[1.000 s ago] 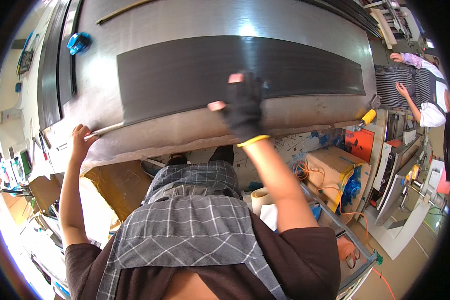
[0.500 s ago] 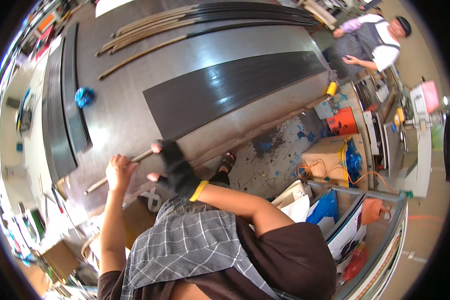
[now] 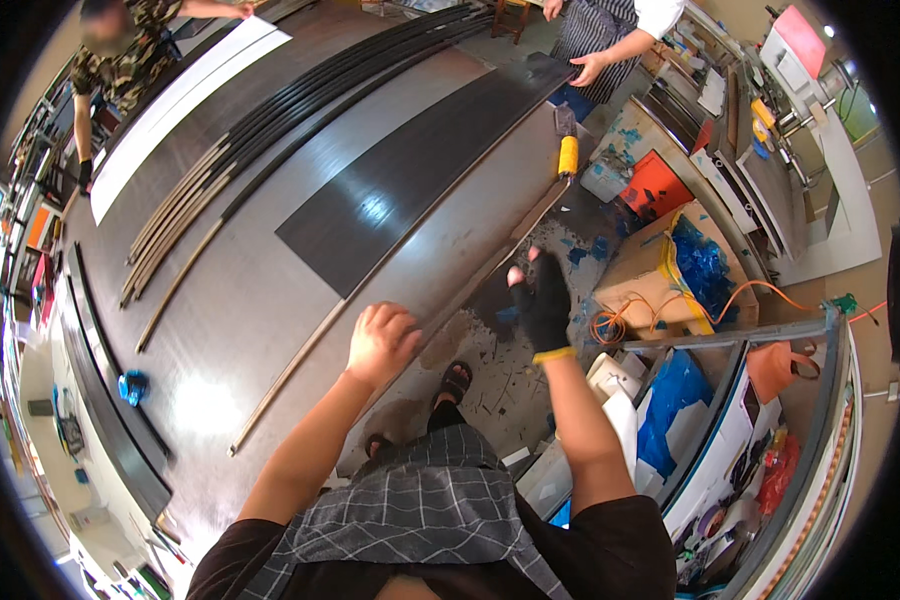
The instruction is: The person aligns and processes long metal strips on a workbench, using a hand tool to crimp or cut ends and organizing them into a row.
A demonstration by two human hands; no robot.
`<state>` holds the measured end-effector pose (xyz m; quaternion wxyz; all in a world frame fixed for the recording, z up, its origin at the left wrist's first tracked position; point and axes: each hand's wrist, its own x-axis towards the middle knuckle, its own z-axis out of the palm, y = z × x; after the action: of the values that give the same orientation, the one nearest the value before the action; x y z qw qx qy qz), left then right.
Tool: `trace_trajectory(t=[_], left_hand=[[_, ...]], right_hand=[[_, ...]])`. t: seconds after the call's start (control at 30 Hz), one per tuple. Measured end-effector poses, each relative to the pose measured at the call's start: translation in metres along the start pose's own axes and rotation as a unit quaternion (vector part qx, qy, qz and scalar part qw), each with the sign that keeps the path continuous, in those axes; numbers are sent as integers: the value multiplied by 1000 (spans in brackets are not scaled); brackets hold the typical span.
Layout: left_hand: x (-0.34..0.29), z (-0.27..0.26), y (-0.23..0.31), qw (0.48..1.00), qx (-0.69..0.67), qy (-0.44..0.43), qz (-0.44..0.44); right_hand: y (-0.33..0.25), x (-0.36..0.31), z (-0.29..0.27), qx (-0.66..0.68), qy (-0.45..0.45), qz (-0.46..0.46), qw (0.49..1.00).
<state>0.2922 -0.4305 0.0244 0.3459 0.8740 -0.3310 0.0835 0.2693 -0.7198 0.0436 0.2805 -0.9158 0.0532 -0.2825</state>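
Grey-and-white checked apron (image 3: 410,500) was cut off by the lower edge. Bare left hand (image 3: 382,345) was loosely curled over the near edge of the grey tabletop (image 3: 450,245); its palm was hidden, so I could not tell whether it gripped anything. Right hand (image 3: 545,305), in a black fingerless glove, was over the floor, thumb and one finger apart, nothing visible between them. Grey metal rack (image 3: 770,332) contained crumpled blue plastic (image 3: 670,400) and red plastic (image 3: 775,485); print there was too small to read. Brown cardboard box (image 3: 638,270) held blue film (image 3: 710,275). Thin pale rod (image 3: 290,375) lay on the tabletop, in line with the near edge of a long black flat sheet (image 3: 400,185); contact between them was unclear. At the sheet's far end was a co-worker's hand (image 3: 590,68), that person's upper body out of frame.
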Motion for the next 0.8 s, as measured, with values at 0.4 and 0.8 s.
trace_trajectory(t=[0.4,0.8], left_hand=[[140,100,18,983,75,-168,1],[128,128,2,986,78,-145,22]], right_hand=[[263,214,74,45,55,395,916],[305,-162,214,285,-82,704,645]])
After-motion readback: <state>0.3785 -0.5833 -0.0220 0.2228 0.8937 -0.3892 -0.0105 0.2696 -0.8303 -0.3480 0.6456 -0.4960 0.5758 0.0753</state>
